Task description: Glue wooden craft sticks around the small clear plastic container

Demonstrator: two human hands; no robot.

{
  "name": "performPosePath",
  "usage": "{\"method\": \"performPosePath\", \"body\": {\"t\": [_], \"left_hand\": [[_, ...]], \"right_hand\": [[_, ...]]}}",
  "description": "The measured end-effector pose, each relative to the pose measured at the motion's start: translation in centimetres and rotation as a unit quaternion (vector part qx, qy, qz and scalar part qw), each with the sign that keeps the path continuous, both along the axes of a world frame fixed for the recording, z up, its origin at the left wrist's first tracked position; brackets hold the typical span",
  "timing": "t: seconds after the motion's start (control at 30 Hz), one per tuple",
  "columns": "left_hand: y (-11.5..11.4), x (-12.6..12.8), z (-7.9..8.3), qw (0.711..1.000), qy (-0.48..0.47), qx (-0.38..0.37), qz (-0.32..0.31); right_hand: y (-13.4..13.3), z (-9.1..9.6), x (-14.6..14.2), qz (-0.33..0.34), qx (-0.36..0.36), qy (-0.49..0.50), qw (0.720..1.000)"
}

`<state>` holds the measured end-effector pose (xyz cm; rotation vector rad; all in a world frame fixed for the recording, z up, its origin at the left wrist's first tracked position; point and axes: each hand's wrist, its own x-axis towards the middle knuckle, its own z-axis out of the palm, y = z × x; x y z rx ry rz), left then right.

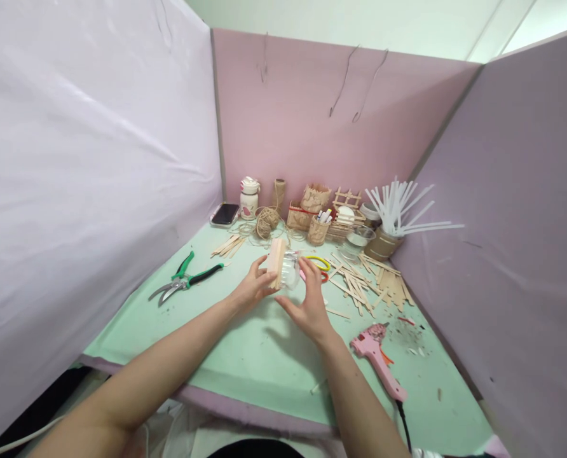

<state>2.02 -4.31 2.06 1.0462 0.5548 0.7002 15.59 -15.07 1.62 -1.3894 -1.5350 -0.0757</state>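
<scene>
My left hand (256, 283) is closed around a clear plastic cup (290, 270) tipped on its side, with pale wooden craft sticks (276, 262) lined up along its left part. Close by on the right, my right hand (307, 305) has its thumb and fingers spread apart. Its fingertips are at the clear end of the cup; whether they touch it I cannot tell. Just behind that hand lie scissors (320, 262) with yellow and red handles, partly hidden by the fingers and the cup.
Green-handled pruning shears (183, 278) lie left. A pink glue gun (377, 359) with a black cord is front right. Loose craft sticks (355, 286) cover the right side. Along the back stand a phone (225, 214), a bottle (249, 198), twine (267, 221) and white glue sticks (398, 207).
</scene>
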Motion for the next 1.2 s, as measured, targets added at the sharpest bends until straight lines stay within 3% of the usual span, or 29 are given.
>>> {"method": "performPosePath", "body": {"t": [0.23,0.87,1.2], "left_hand": [[-0.5,0.3,-0.5,0.994,0.053,0.08,0.044],[0.4,0.1,-1.3,0.977,0.033,0.2,0.067],[0.4,-0.2,-2.4,0.941,0.015,0.338,0.021]], "right_hand": [[0.5,-1.1,0.2,-0.002,0.011,0.026,1.0],[0.0,-1.0,0.6,0.016,-0.002,0.026,1.0],[-0.2,-0.8,0.4,0.041,0.03,0.176,0.983]]}}
